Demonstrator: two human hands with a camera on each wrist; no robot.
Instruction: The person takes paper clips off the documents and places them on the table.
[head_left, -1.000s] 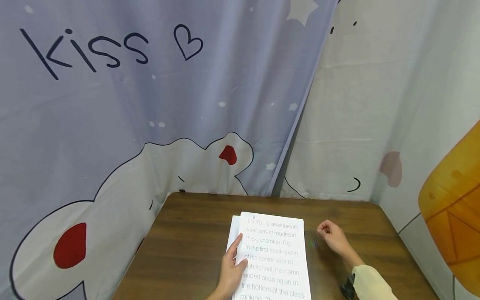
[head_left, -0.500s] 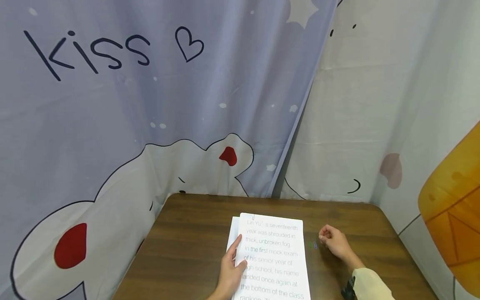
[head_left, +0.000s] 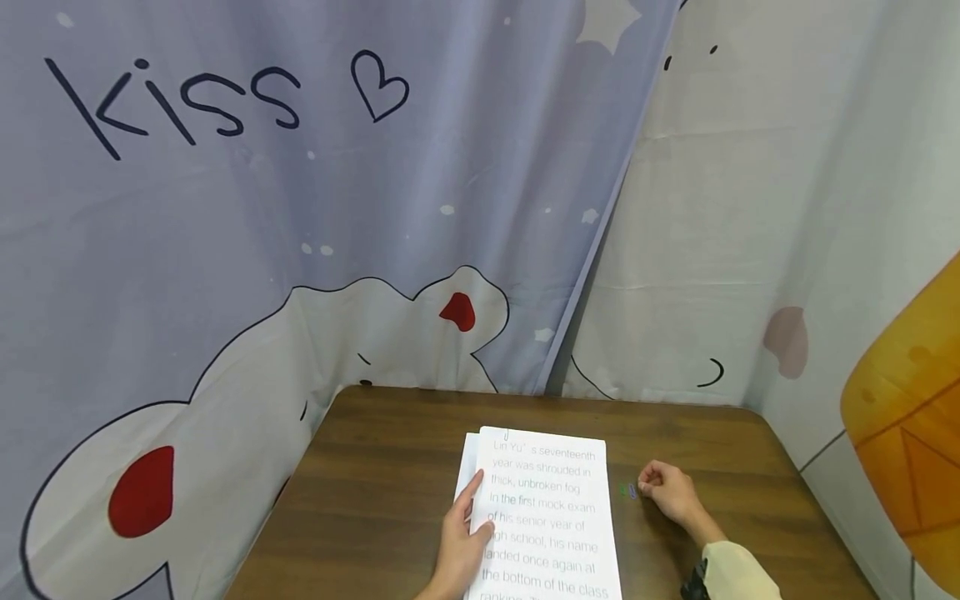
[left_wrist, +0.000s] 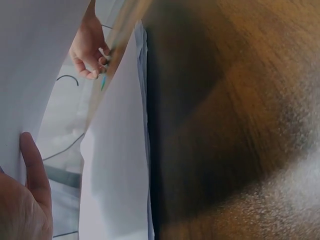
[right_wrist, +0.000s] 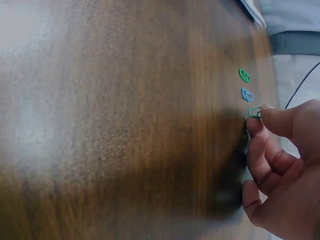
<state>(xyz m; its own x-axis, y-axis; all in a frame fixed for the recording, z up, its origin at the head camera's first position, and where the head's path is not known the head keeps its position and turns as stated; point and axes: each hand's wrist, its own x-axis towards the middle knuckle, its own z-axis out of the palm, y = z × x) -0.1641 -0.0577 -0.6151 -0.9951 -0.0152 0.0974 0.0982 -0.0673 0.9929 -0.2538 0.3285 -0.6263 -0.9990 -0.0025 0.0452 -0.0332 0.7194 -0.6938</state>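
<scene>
While the L hand (head_left: 459,542) pinches the top pages (head_left: 547,517) by their left edge in the head view, thumb on the print, other fingers partly hidden, the R hand (head_left: 673,493) is just over the brown table (head_left: 375,467), thumb and fingertips together; we can't make out its load from up here. Just left of it lie a loose green clip (head_left: 623,491) and a loose blue clip (head_left: 633,492). We can read, in big type: "Lin Yu's seventeenth year was shrouded in thick, unbroken fog"; lower down, "the bottom of the class ranking". Curtain (head_left: 225,208) says "kiss", w/ a heart. No brands visible.

L wrist view: we see the top pages standing apart from a lower stack (left_wrist: 117,165), blank on this side.

R wrist view: thumb and index pinch a held green clip (right_wrist: 254,112), other fingers curled; both loose clips lie just beyond.

We'd say the step is prob. picking up a clip; next move calls for bringing it to the pages' edge, squared up by the L hand, & sliding it on.
</scene>
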